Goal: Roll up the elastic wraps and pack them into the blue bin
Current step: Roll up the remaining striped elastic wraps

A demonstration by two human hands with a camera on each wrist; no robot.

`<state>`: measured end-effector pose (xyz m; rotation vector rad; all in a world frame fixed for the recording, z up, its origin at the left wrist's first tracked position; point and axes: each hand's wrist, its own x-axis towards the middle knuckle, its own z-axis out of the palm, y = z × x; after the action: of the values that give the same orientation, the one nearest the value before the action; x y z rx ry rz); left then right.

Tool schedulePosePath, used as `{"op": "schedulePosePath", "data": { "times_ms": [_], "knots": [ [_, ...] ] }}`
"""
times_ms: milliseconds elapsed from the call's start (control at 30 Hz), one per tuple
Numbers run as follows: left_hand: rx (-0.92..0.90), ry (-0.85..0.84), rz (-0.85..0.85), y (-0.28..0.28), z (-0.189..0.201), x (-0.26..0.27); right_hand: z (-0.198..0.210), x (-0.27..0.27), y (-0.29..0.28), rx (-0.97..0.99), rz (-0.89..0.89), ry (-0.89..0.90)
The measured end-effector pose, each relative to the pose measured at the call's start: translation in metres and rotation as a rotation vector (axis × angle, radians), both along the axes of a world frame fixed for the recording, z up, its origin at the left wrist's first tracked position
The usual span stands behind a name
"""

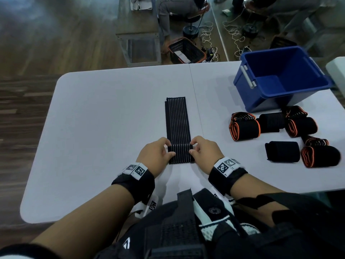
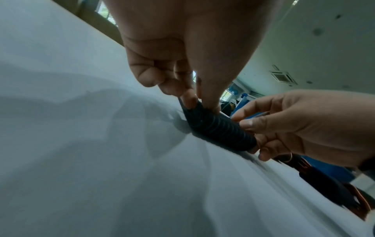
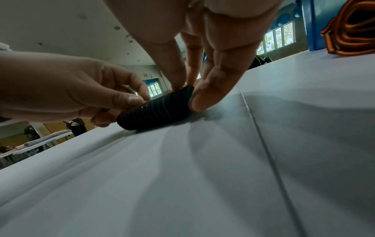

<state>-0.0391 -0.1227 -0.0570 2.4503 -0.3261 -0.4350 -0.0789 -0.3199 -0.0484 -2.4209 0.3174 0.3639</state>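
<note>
Here, both hands pinch the rolled near end of a ribbed black elastic wrap [image 1: 178, 126] on the white table [image 1: 104, 116].

The left hand [image 1: 155, 156] and right hand [image 1: 204, 153] each clasp one end of the small tight roll with thumb and fingertips; the rest of the strip lies flat, stretching toward the far edge. The smooth, rectangular blue bin [image 1: 280, 77] sits at the far right corner, with finished rolls [image 1: 283, 133], some orange-edged, along the right edge.
</note>
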Motion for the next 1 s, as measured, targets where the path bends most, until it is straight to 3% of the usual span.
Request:
{"op": "schedulePosePath", "data": {
  "times_ms": [200,267,467,533,700,767,1000],
  "knots": [
    [0.038,-0.088,-0.080,0.003,-0.004,-0.005,-0.004,-0.004,-0.007,-0.091,0.172,0.048],
    [0.038,-0.104,-0.135,0.008,-0.007,-0.005,-0.007,-0.007,-0.010,-0.127,0.189,0.122],
    [0.094,-0.079,-0.323,0.013,-0.009,0.000,-0.009,-0.005,-0.012,-0.136,0.191,0.107],
    [0.022,-0.033,-0.259,0.013,-0.008,-0.001,-0.010,-0.005,-0.013,-0.091,0.170,0.105],
    [-0.280,0.184,0.130,0.010,-0.013,0.002,-0.012,-0.003,-0.013,0.112,0.043,0.067],
    [-0.389,0.266,0.218,0.008,-0.016,0.005,-0.008,0.000,-0.011,0.105,0.033,0.080],
    [-0.288,0.211,0.303,0.006,-0.011,0.010,-0.004,0.007,-0.004,-0.008,-0.001,0.153]
  ]
}}
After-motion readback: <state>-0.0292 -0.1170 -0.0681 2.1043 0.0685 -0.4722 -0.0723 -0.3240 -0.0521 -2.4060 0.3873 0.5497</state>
